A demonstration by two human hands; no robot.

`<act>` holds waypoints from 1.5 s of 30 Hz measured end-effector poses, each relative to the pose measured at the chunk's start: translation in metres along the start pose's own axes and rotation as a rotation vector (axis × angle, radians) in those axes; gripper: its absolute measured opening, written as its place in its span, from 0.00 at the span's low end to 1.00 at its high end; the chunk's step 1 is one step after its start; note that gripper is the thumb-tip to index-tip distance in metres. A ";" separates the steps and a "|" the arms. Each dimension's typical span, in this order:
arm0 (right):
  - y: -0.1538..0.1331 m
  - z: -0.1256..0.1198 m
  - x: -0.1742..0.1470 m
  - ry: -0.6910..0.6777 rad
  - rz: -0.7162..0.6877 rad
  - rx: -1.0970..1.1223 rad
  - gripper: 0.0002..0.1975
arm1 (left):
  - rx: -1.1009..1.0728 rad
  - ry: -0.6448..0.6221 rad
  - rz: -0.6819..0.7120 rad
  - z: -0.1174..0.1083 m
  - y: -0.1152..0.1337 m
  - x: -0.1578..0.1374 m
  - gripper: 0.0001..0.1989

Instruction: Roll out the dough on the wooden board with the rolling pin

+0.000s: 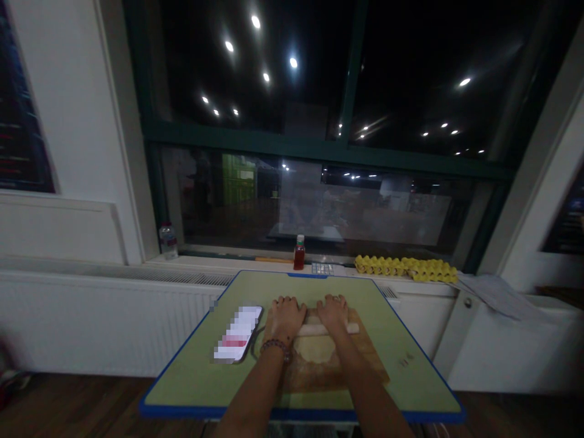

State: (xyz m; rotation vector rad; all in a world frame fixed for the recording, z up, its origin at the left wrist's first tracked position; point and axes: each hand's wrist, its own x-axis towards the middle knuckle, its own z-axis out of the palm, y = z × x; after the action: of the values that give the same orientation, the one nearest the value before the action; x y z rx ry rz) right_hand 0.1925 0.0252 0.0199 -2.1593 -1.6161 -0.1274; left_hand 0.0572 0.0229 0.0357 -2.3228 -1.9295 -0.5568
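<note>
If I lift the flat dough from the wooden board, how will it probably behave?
The dough would likely be soft and floppy, as it lies in a thin, flat sheet with an uneven edge. It may slide rather than stick, since pale, flour-like traces show on the wooden board.

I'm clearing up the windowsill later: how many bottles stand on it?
2: a clear bottle near the left end of the windowsill, and a bottle of reddish liquid near its middle. No others are visible.

Dough on board, rolling pin at dough's far edge — phone left of board, table beneath.
</note>
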 end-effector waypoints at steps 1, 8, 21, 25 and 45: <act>0.000 0.000 0.001 0.001 -0.003 0.008 0.18 | 0.000 0.000 0.000 0.000 0.000 0.000 0.20; 0.001 -0.004 0.003 -0.005 -0.031 0.041 0.15 | -0.005 -0.010 -0.009 0.001 -0.001 0.001 0.20; 0.000 -0.007 0.001 0.002 -0.037 0.029 0.16 | -0.022 -0.019 -0.009 0.003 -0.001 0.003 0.20; 0.000 -0.007 0.001 0.002 -0.035 0.023 0.16 | -0.020 -0.016 -0.015 0.003 -0.001 0.003 0.20; -0.001 -0.009 0.001 -0.015 -0.035 -0.008 0.17 | -0.031 -0.036 -0.021 -0.001 0.001 0.001 0.19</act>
State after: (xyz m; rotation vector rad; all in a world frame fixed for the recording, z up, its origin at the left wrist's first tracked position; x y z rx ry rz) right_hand 0.1933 0.0225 0.0285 -2.1434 -1.6650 -0.1295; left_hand 0.0576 0.0234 0.0374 -2.3491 -1.9769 -0.5544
